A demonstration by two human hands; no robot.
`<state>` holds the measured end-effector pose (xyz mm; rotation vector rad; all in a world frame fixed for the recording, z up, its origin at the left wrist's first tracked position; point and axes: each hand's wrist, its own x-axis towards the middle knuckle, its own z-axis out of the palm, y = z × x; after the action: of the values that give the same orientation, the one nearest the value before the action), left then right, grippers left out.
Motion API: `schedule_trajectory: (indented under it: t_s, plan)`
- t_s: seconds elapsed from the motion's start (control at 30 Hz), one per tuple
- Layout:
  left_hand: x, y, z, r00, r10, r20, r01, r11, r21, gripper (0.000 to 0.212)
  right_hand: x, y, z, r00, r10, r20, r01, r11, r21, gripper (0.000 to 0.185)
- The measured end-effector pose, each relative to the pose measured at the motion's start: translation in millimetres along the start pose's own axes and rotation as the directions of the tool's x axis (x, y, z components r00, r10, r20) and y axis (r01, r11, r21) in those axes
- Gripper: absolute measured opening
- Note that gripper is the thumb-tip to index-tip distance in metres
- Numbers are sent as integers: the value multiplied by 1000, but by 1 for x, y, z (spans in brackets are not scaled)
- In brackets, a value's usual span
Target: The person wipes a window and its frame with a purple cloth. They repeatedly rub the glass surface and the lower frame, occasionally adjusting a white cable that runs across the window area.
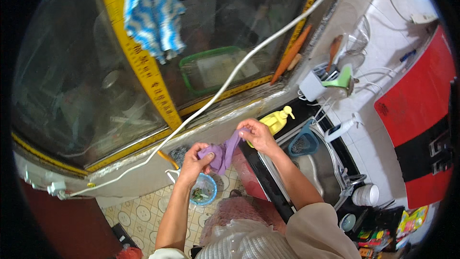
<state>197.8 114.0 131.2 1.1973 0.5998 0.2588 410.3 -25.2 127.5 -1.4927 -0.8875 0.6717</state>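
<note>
A purple cloth (pixel 224 153), bunched and folded, is stretched between my two hands in front of my body. My left hand (pixel 196 162) grips its crumpled lower part, with the thumb lying on top. Higher up and to the right, my right hand (pixel 257 135) pinches a narrower end of the cloth between thumb and fingers. Just behind my right hand lies a yellow pump bottle (pixel 275 120), partly hidden by it. The cloth hangs in the air, above the floor and beside the sink counter.
A steel sink (pixel 312 169) with a blue strainer basket (pixel 303 142) lies to the right. Below my left hand a blue bin (pixel 203 189) holds scraps. A white cable (pixel 230 75) crosses the window, where a blue-and-white cloth (pixel 152 14) hangs. Bowls (pixel 366 195) stand beyond the tap.
</note>
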Motion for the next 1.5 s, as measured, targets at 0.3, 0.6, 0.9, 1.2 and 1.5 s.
schedule_trajectory:
  t_s: [0.3,0.6,0.9,1.2,1.5]
  plan:
    - [65,68,67,950,297,-90,-270,934,235,25,44,-38,-127,778,-599,-189,169,489,-856,10]
    - [156,49,120,890,447,92,-271,357,894,29,109,34,-177,956,-293,25,-15,-133,-991,11]
    - [159,52,127,926,364,102,-212,276,937,46,127,15,-175,992,-59,-109,-107,46,-993,18]
    - [166,38,122,944,328,29,-158,373,914,47,132,9,-159,927,-9,-375,-358,280,-891,19]
    - [186,12,108,866,490,-96,-228,559,797,39,116,1,-84,897,-43,-440,-313,640,-701,14]
